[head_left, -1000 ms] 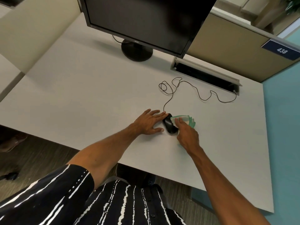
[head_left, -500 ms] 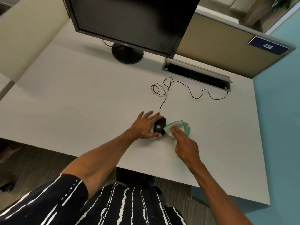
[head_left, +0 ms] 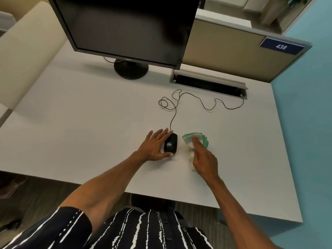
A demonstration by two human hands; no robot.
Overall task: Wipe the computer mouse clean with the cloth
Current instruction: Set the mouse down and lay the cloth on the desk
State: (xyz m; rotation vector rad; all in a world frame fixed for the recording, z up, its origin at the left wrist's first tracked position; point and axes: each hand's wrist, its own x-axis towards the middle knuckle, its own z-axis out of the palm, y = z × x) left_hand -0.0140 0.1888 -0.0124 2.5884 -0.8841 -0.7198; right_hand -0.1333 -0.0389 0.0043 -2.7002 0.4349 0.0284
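A black wired computer mouse [head_left: 171,144] lies flat on the white desk [head_left: 80,123]. My left hand [head_left: 156,145] grips it from the left side, fingers at its front and thumb at its rear. To the right, a small gap away, a white cloth with a green edge [head_left: 199,140] lies on the desk. My right hand [head_left: 203,160] rests on top of the cloth with fingers pressing it down; the cloth's near part is hidden under the hand.
The mouse cable [head_left: 179,103] loops back to a cable slot [head_left: 208,83] at the rear of the desk. A black monitor [head_left: 129,27] on a round stand [head_left: 131,70] is behind. The desk's front edge runs just below my forearms.
The cloth and my right hand have moved right, away from the mouse they touched a second ago. The mouse went from tilted on its side back to flat, still held by my left hand.
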